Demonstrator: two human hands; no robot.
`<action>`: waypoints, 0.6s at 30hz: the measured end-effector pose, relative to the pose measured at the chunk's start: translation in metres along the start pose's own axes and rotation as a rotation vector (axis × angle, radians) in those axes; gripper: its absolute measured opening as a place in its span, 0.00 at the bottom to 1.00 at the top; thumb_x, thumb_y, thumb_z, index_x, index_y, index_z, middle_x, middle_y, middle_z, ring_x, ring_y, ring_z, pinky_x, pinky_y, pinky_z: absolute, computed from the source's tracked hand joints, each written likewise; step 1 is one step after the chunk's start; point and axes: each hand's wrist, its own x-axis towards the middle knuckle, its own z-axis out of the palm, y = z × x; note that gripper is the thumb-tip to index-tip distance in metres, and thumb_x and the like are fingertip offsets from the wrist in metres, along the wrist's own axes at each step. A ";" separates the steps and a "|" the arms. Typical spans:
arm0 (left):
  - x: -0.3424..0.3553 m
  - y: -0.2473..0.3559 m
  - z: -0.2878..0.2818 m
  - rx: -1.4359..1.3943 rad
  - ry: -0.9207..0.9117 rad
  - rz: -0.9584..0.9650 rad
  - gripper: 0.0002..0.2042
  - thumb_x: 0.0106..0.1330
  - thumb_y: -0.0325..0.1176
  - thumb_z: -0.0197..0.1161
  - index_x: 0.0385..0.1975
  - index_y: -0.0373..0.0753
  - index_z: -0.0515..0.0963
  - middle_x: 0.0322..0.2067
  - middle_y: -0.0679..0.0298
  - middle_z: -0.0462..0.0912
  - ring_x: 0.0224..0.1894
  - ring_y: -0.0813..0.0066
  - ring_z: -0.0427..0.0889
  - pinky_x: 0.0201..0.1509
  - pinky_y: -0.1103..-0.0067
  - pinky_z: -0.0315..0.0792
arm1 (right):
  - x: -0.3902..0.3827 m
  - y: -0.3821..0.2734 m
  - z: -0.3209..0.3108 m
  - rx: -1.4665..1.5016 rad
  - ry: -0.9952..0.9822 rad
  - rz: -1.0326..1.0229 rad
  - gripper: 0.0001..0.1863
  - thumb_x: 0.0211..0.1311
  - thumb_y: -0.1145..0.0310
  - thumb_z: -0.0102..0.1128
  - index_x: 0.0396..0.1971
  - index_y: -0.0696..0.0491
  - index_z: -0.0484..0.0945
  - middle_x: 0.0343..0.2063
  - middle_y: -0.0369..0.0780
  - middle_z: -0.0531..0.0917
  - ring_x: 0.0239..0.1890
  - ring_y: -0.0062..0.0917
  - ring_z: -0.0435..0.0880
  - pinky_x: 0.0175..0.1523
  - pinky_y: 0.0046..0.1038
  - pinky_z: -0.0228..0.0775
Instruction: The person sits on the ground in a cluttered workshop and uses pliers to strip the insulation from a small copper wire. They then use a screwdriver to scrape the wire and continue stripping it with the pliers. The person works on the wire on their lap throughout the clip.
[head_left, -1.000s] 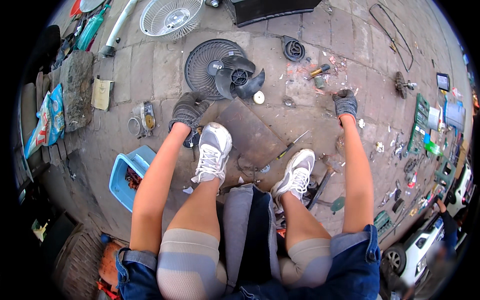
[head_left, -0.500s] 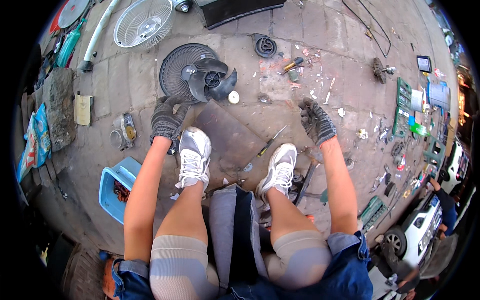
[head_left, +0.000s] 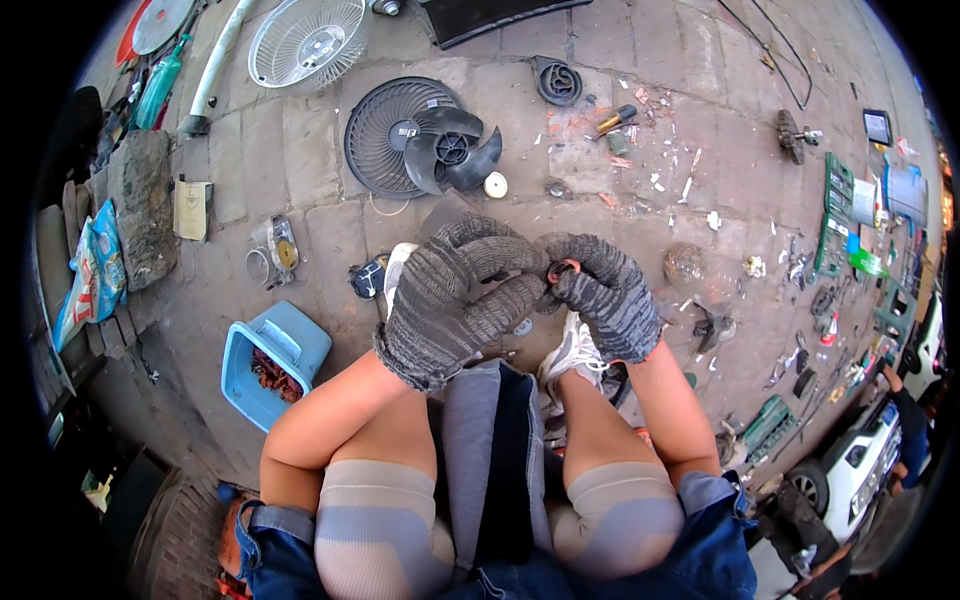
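Note:
My left hand (head_left: 455, 300), in a dark grey knit glove, is raised above my knees with its fingers closed together; what they hold is hidden. My right hand (head_left: 610, 295), gloved the same, meets it and pinches a small copper-coloured curved piece (head_left: 566, 268). My hands hide much of my white shoes (head_left: 570, 350) and of the flat metal plate (head_left: 440, 212). Beyond them lie a black fan blade (head_left: 475, 158) on a round black grille (head_left: 372, 135) and a small white disc (head_left: 496, 185).
A blue tub (head_left: 310, 335) with reddish scrap is at left, near a stone block (head_left: 140, 210). A wire grille (head_left: 300, 45), a coiled black part (head_left: 557, 80) and green tool cases (head_left: 835, 220) lie on the paving. At far right, a person (head_left: 905, 435) is beside a white car (head_left: 855, 480).
Both hands have moved inward and up from either side of my shoes and now meet in the middle, with the small copper-coloured piece showing between their fingers.

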 end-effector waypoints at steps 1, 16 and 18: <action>-0.001 0.002 0.001 -0.023 -0.013 -0.036 0.12 0.49 0.30 0.65 0.36 0.39 0.79 0.34 0.59 0.79 0.38 0.63 0.76 0.43 0.73 0.71 | -0.001 0.003 0.004 -0.116 0.042 -0.127 0.19 0.54 0.78 0.57 0.48 0.61 0.70 0.40 0.40 0.79 0.40 0.23 0.78 0.50 0.26 0.70; -0.016 0.018 0.006 -0.277 -0.114 -0.422 0.19 0.42 0.35 0.74 0.36 0.39 0.78 0.28 0.71 0.73 0.26 0.86 0.68 0.30 0.86 0.66 | -0.022 -0.035 0.026 -1.042 0.189 -0.754 0.15 0.44 0.72 0.63 0.37 0.52 0.78 0.37 0.41 0.80 0.38 0.35 0.80 0.42 0.32 0.71; -0.015 0.020 0.006 -0.215 -0.097 -0.393 0.18 0.43 0.35 0.74 0.34 0.39 0.78 0.27 0.71 0.72 0.26 0.86 0.68 0.29 0.86 0.66 | -0.023 -0.036 0.024 -1.111 0.134 -0.803 0.17 0.44 0.71 0.62 0.38 0.51 0.77 0.39 0.42 0.80 0.39 0.35 0.79 0.42 0.33 0.71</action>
